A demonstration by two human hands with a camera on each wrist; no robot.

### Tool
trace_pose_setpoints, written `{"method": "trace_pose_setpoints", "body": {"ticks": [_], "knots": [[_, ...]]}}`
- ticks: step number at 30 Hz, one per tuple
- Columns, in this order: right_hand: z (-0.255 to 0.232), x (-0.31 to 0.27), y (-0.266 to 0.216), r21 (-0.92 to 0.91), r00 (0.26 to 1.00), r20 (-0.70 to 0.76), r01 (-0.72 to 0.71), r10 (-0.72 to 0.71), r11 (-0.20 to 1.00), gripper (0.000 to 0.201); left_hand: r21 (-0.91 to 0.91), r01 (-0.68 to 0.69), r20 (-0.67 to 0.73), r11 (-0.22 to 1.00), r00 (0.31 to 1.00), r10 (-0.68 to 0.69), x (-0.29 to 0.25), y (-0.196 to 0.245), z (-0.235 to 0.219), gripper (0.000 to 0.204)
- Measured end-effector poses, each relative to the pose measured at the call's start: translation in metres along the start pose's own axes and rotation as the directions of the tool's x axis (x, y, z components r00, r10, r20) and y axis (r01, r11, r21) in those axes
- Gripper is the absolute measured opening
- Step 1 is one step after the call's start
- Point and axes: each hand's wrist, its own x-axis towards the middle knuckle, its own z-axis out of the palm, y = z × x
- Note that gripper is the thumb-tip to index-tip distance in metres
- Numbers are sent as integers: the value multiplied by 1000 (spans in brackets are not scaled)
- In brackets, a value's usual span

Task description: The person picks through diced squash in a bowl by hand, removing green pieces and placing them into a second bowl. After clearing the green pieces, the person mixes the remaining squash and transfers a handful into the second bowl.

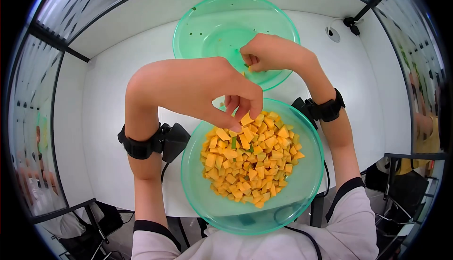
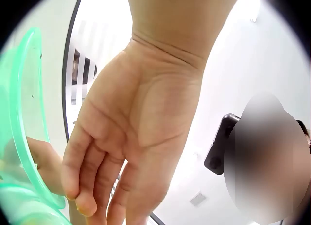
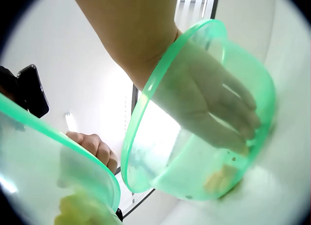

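The near green bowl [image 1: 302, 194], see-through, holds a heap of orange pumpkin cubes [image 1: 259, 175] with a few green bits among them. Over its far side my left hand [image 1: 198, 87] bends down, thumb and forefinger at either side of a pumpkin cube [image 1: 247, 119], pinching it. In the left wrist view the palm of the left hand [image 2: 141, 118] shows, its lowest fingertips cut off. My right hand [image 1: 271, 52] reaches inside the far green bowl [image 1: 188, 19], fingertips pinching a small orange-and-green pumpkin piece [image 1: 249, 68]. Through that bowl's wall, the right wrist view shows the right hand [image 3: 209, 103] low inside.
Small dark green scraps [image 1: 190, 34] cling to the far bowl's wall. Both bowls stand on a white table [image 1: 113, 118] with raised walls. A cable hole [image 1: 332, 34] is at the back right. Black wrist cameras [image 1: 175, 142] hang beside the near bowl.
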Motion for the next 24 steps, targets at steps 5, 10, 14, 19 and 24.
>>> {"method": "trace_pose_setpoints", "body": {"ticks": [5,10,14,19,24], "knots": [[-4,2,5,-29,997,-82,-4,1,1000,10,153,218,-181,964,965,-189,0,-6,-2,19],[-2,0,11,-91,995,-95,5,-14,996,18,215,501,-440,838,816,-375,4,-33,-2,14],[-3,1,5,-151,994,-36,-110,105,982,22,336,677,-599,655,690,-405,4,-56,-2,17],[-1,5,-1,-157,996,19,-86,90,984,27,277,666,-560,693,698,-447,7,-75,-1,19],[-2,3,-7,-161,998,47,-37,45,986,28,323,660,-528,678,721,-449,12,-80,1,21]]}}
